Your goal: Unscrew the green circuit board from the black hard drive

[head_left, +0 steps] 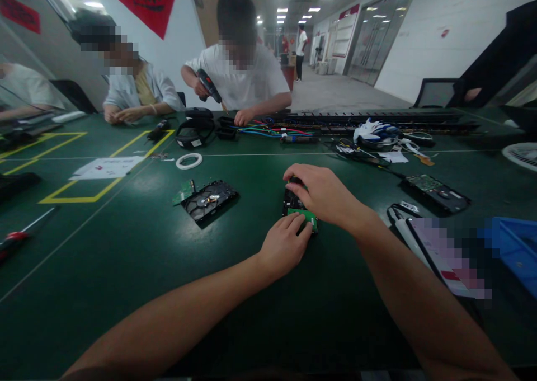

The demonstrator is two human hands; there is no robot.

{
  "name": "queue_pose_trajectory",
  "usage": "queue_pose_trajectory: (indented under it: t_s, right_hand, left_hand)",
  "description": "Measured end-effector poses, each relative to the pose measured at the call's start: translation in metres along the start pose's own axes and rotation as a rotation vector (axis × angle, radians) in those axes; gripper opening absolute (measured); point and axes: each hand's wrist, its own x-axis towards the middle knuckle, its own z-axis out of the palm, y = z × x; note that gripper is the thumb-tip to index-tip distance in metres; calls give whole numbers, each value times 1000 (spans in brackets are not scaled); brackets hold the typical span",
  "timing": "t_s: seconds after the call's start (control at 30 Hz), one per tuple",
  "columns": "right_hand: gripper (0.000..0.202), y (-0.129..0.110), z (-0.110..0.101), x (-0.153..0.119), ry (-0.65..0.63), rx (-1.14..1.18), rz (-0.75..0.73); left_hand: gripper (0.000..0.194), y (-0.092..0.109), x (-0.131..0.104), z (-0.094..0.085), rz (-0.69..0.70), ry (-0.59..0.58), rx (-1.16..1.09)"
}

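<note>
On the desk (138,258), the left hand (289,244) lies loosely open over a hard drive's (289,202) green board (295,211); the curled right hand (325,193) hides its twelve-o'clock end, grip unclear. Another drive (218,202) sits at nine, white ring (188,167) ten, gloves (373,132) two, third drive (440,195) three.

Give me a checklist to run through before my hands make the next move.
1. Left hand on the green board: ok, fingers rest over it.
2. Right hand at the black unit: ok, at its far end.
3. Right hand's grip secure: cannot tell, the hand hides it.
4. Second black unit out of the way: ok, apart, to the left.
5. Screwdriver beside the hands: not ok, at the view's far left.
</note>
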Motion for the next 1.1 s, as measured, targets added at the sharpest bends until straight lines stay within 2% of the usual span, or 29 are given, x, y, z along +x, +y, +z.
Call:
queue_pose_trajectory:
  t_s: [0.3,0.5,0.7,0.83,0.97,1.1]
  right_hand:
    - [28,4,4,-1,4,27,12]
    - [12,1,2,1,33,-138,75]
    - [26,-4,0,0,37,-268,148]
    - [14,0,1,0,35,-158,96]
    - [25,4,2,1,31,16,-12]
    - [20,2,2,0,44,48,-9]
  left_hand:
    - [32,0,0,-1,4,-1,-4]
    - [32,1,0,0,7,18,12]
    - [29,2,0,0,8,36,24]
    - [31,1,0,-1,2,13,27]
    - [32,1,0,0,1,7,22]
    - [32,0,-1,0,-1,0,14]
